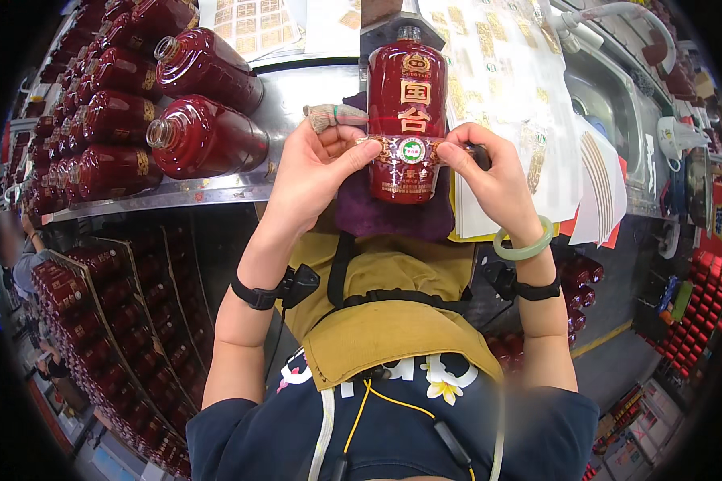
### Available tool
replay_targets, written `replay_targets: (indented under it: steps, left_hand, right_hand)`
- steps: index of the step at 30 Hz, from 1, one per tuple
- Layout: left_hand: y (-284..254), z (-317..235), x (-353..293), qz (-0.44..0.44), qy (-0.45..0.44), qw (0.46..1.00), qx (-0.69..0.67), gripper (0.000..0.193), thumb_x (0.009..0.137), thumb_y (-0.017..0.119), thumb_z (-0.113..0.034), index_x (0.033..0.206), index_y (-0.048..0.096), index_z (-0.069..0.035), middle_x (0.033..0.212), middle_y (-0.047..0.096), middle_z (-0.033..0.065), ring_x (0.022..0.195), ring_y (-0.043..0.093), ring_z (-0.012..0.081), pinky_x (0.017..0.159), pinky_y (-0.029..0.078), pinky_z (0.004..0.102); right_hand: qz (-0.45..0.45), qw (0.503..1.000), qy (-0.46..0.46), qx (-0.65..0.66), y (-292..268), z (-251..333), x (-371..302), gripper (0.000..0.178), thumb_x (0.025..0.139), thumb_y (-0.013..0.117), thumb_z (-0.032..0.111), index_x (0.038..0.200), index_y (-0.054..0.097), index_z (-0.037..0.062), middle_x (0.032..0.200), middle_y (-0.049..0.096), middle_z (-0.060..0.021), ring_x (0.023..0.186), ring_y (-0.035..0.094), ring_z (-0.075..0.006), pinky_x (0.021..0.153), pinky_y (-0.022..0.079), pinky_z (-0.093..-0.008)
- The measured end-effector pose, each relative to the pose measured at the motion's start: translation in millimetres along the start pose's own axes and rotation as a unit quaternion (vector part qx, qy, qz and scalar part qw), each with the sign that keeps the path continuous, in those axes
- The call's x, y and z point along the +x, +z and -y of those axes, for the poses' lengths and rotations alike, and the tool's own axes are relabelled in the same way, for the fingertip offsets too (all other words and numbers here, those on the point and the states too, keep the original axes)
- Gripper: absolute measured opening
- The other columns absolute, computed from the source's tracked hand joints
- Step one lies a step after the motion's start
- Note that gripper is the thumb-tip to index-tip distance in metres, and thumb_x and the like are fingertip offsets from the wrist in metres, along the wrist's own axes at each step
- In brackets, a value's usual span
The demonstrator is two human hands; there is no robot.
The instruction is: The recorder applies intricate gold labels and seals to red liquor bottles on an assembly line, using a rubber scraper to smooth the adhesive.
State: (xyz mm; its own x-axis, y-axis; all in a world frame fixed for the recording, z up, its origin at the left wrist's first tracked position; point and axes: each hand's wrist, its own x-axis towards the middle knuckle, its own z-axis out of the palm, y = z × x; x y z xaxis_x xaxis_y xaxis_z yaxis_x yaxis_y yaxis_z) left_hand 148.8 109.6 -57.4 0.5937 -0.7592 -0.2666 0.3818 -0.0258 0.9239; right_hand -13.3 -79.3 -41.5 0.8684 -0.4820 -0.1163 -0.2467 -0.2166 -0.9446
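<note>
Gleaming red bottle (407,119) (gold-lettered), left fingers (358,156) and right fingers (457,157) clamped on band (410,150)

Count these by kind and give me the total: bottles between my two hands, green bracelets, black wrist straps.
Red bottle between left hand and right hand: 1
Green bracelet: 1
Black wrist straps: 2
Total: 4

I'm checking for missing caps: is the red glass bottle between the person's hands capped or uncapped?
Uncapped: the glossy red glass bottle shows a bare, clear neck, with no cap on it.
</note>
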Motion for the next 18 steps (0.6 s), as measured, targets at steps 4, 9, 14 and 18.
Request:
replay_targets:
  steps: [4, 9, 14, 18]
  left_hand:
    - [2, -1, 0, -0.007, 0.002, 1.000, 0.005, 0.038, 0.091, 0.078, -0.005, 0.122, 0.057, -0.002, 0.100, 0.066, 0.0017, 0.095, 0.064, 0.0109, 0.086, 0.053, 0.0279]
    - [1, 0, 1, -0.006, 0.006, 1.000, 0.017, 0.041, 0.091, 0.078, -0.005, 0.126, 0.055, -0.002, 0.101, 0.063, 0.0014, 0.098, 0.062, 0.0110, 0.091, 0.052, 0.0272]
    - [2, 1, -1, -0.023, 0.014, 0.999, 0.025, 0.053, 0.090, 0.079, -0.009, 0.134, 0.052, -0.001, 0.113, 0.060, 0.0046, 0.105, 0.060, 0.0125, 0.095, 0.050, 0.0295]
    - [15, -1, -1, -0.016, 0.043, 0.998, 0.050, 0.079, 0.085, 0.085, -0.023, 0.145, 0.040, 0.003, 0.126, 0.052, 0.0134, 0.108, 0.061, 0.0192, 0.094, 0.054, 0.0342]
  right_hand:
    - [-0.002, 1.000, -0.005, -0.004, 1, 1, 0, 0.022, 0.096, 0.072, 0.020, 0.091, 0.067, -0.0007, 0.075, 0.062, 0.0004, 0.068, 0.050, -0.0051, 0.062, 0.042, -0.0244]
    - [0.002, 1.000, 0.002, -0.001, 1, 0, 0, 0.021, 0.096, 0.073, 0.020, 0.092, 0.067, -0.0003, 0.077, 0.063, 0.0005, 0.069, 0.051, -0.0049, 0.063, 0.042, -0.0239]
    - [0.018, 0.998, 0.056, 0.012, -6, -5, 3, 0.023, 0.097, 0.071, 0.024, 0.102, 0.067, 0.0015, 0.084, 0.064, 0.0014, 0.077, 0.053, -0.0050, 0.068, 0.044, -0.0234]
    - [-0.131, 0.983, 0.098, 0.085, -30, -5, 6, 0.032, 0.102, 0.061, 0.022, 0.124, 0.056, -0.0006, 0.109, 0.060, -0.0090, 0.100, 0.055, -0.0151, 0.091, 0.046, -0.0287]
